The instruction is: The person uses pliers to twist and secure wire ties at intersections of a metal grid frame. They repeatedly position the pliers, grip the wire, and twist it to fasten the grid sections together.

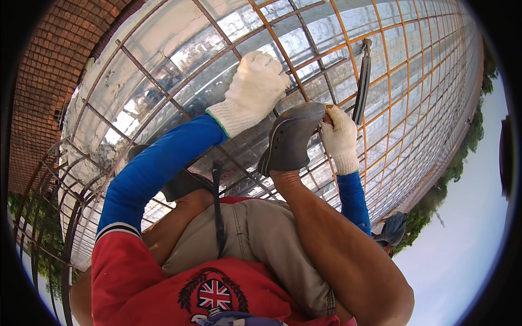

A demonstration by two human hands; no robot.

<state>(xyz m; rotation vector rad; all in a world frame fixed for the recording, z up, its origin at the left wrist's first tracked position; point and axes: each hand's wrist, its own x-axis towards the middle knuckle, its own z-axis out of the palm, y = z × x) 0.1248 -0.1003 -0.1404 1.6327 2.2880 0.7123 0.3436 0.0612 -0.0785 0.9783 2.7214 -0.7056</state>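
Observation:
My left hand (254,89), in a white knitted glove, is closed in a fist over the steel mesh (319,56). Whatever its fingers may hold is hidden beneath it. Just beyond the toe of my dark shoe (293,136), my right hand (341,138) has its gloved fingers bent together at the mesh. A bare fingertip shows there, but the shoe covers part of the hand and I cannot make out what it pinches. Close by on the right, a dark long-handled tool (363,81) lies on the bars, its kind unclear.
Shiny corrugated metal sheets (296,41) lie beneath the bars. Bent bar ends (70,163) stick up at the left beside rough concrete (89,149). A tiled roof (54,70) rises beyond. Another person (392,228) is partly visible at the right.

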